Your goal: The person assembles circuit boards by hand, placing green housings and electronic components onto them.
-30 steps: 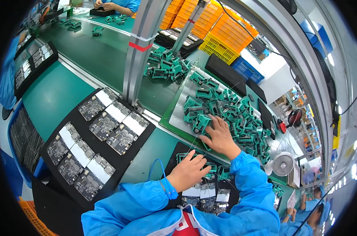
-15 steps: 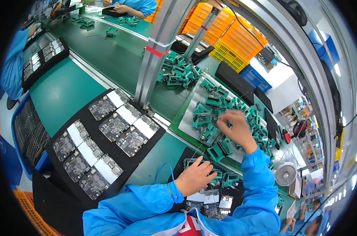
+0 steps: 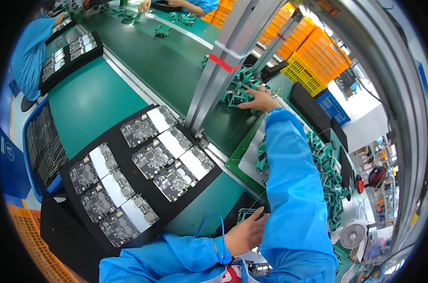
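My right hand reaches far forward over the heap of green plastic frames beside the metal post. Its thumb and fingers are apart at the heap, and I see nothing held between them. Low in the middle, my left hand has its fingers stretched out, close to a green frame on a dark mat. My right sleeve partly covers that mat and the circuit boards near my body. More green frames with thin wires crowd the tray right of my right arm.
On the left, a black foam mat bears several circuit boards. A blue bin holds dark thin strips. The metal post rises from the conveyor's edge. Orange crates are stacked at the back; other people work across the line.
My right hand has gone from the near tray of frames forward to the farther heap. My left hand stays low near the mat. The whole view has shifted rightward in the picture.
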Tool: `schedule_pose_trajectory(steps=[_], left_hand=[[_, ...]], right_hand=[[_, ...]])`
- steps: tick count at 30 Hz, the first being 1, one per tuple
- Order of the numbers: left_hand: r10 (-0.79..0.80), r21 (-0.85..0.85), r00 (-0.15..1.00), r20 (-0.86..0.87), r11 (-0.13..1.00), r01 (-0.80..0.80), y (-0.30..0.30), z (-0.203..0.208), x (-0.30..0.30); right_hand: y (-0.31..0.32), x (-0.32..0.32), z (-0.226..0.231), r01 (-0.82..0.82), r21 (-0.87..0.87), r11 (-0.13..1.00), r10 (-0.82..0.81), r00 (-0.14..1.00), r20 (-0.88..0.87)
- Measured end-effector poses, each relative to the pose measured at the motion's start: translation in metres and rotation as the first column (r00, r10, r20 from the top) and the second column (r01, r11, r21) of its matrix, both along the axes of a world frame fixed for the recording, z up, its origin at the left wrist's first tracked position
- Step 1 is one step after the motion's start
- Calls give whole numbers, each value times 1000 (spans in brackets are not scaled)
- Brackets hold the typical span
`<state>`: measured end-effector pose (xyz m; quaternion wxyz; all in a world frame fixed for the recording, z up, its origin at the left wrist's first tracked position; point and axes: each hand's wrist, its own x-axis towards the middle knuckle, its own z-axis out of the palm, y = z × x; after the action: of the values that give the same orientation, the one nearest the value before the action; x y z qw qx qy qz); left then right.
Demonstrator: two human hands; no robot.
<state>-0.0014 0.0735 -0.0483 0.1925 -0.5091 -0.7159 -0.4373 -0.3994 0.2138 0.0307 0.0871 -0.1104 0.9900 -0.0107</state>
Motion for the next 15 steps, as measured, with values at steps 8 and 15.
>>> schedule_pose_trajectory(steps=[8,15], left_hand=[[-34,-133,999,-8,991,33,-9,13,-6],[-40,-26,999,-1,999,40,-4,9,-2]], right_hand=[[-5,-4,4,32,89,996,-38,997,70],[-3,4,11,-31,163,986,35,999,-19]])
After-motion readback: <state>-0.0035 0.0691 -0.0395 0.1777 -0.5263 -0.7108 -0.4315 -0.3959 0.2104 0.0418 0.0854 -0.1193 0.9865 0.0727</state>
